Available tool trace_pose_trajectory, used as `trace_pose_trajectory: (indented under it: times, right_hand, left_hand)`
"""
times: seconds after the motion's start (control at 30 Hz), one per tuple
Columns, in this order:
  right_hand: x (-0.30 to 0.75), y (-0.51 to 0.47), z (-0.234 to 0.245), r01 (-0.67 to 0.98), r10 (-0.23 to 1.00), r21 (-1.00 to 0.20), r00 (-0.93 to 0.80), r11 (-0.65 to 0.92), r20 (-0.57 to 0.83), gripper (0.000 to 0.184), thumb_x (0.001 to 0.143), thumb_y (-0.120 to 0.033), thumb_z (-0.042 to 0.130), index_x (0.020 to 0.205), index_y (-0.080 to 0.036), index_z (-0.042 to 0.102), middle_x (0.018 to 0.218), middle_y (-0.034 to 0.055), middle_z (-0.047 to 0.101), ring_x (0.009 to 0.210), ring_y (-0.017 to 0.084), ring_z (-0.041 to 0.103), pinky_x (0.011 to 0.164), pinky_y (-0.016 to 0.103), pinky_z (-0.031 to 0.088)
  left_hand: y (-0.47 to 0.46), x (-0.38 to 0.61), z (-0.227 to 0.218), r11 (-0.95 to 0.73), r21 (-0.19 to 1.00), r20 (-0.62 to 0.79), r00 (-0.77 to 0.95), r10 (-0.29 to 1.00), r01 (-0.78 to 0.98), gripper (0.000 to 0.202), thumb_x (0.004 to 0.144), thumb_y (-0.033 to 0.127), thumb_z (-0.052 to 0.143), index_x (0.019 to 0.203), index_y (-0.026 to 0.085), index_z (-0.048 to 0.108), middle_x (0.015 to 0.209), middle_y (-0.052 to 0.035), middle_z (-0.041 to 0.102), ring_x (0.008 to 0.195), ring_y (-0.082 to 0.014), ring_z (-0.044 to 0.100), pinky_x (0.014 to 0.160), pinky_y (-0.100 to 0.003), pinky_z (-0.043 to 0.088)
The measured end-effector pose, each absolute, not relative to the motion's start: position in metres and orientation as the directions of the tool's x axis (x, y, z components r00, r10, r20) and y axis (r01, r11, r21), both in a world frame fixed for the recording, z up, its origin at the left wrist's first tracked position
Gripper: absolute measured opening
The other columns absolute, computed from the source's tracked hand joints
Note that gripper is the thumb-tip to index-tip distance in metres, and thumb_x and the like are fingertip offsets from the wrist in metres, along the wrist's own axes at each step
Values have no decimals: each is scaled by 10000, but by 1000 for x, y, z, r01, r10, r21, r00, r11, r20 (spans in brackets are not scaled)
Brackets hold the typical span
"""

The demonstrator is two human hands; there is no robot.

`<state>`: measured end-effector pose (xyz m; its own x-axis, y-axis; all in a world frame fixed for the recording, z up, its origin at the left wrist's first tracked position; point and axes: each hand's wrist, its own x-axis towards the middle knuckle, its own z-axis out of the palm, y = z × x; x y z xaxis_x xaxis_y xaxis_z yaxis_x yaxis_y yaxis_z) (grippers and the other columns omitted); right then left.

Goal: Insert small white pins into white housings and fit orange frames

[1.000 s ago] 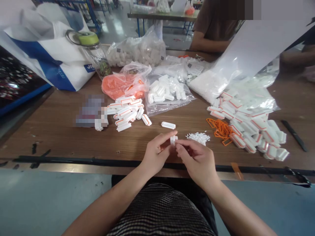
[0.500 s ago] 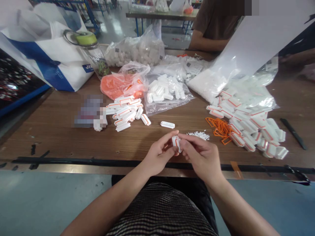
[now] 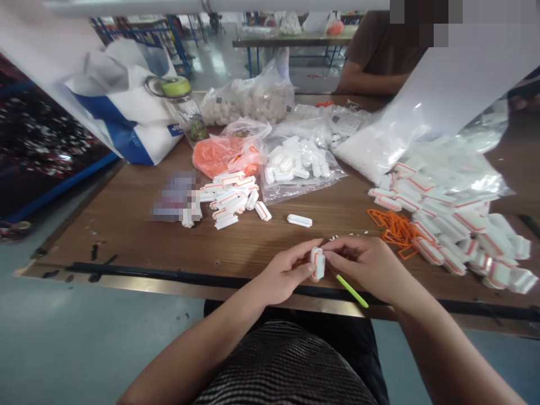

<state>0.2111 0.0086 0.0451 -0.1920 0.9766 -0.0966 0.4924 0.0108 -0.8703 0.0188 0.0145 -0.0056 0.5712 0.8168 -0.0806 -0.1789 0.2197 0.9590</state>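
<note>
Over the counter's near edge, the left hand has a little case pinched between thumb and fingers, while the right hand has its fingertips right beside it, can't tell pinching what.

White-and-blue bag: blue label reading "JI", next letter unclear | Green-lidded clear bottle: white script starting with "P", rest illegible from where I stand

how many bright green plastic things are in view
2: a slim lime-green stick extending below the right hand, and the yellow-green lid on a clear bottle beside the white-and-blue bag. Others may be hidden.
</note>
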Motion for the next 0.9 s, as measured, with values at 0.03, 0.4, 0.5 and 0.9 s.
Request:
trace_pose_trajectory:
  times: [0.03, 0.4, 0.5, 0.9]
  right_hand:
    - [213, 8, 43, 521, 980, -853, -182, 24, -84, 149, 801, -314, 652, 803, -232, 777, 746, 7, 764, 668, 161, 682, 631, 267, 520]
    - [242, -22, 37, 573, 992, -819, 102, 7, 80, 244, 792, -443, 655, 759, -224, 756, 737, 40, 755, 630, 191, 681, 576, 286, 536]
    - [254, -29, 31, 606, 975, -796, 188, -21, 117, 238, 796, -432, 649, 776, -220, 756, 751, 38, 757, 630, 186, 676, 585, 288, 536]
    - [315, -34, 21, 688, 842, -682, 502, -250, 198, 240, 759, -429, 669, 782, -205, 754, 632, 37, 690, 566, 184, 609, 567, 310, 478]
  left_hand:
    - [14, 19, -5, 228, 956, -83, 575, 814, -186, 427, 861, 344, 685, 1280, 283, 628, 1142, -65, 689, 960, -219, 659, 892, -411, 528]
    - [89, -61, 53, -262, 675, 362, 0, 932, 690, 317, 833, 209, 619, 1150, 212, 629, 1087, -58, 705, 916, -218, 652, 848, -355, 515]
    - [126, -87, 58, -218, 394, 407, 43, 912, 893, 350, 829, 155, 580, 1171, 164, 650, 1140, -105, 697, 1045, -296, 624, 974, -450, 450]
    - [132, -93, 50, -314, 373, 454, 124, 882, 873, 263, 870, 180, 601, 1128, 183, 653, 1162, -15, 673, 1147, -285, 573, 1058, -483, 394]
